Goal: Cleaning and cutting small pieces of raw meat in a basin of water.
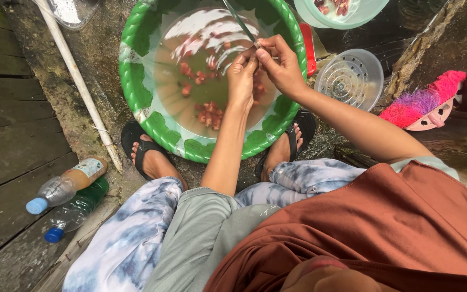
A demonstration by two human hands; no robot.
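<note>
While we squat over the green basin (136, 81), our left hand (240, 75) pinches a small piece above the water, so scraps likely drop in. Our right hand (282, 65) grips a knife (239, 21) pointing to eleven o'clock. Red pieces (209, 113) float below; colander (352, 78) sits at three o'clock.

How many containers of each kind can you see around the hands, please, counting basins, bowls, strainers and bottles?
Green basin of water and reddish pieces, under both hands: 1
Pale green bowl, top edge: 1
Clear strainer: 1
Plastic bottles, lying at left: 2, one with a light blue cap, one green with a dark blue cap
Total: 5
</note>
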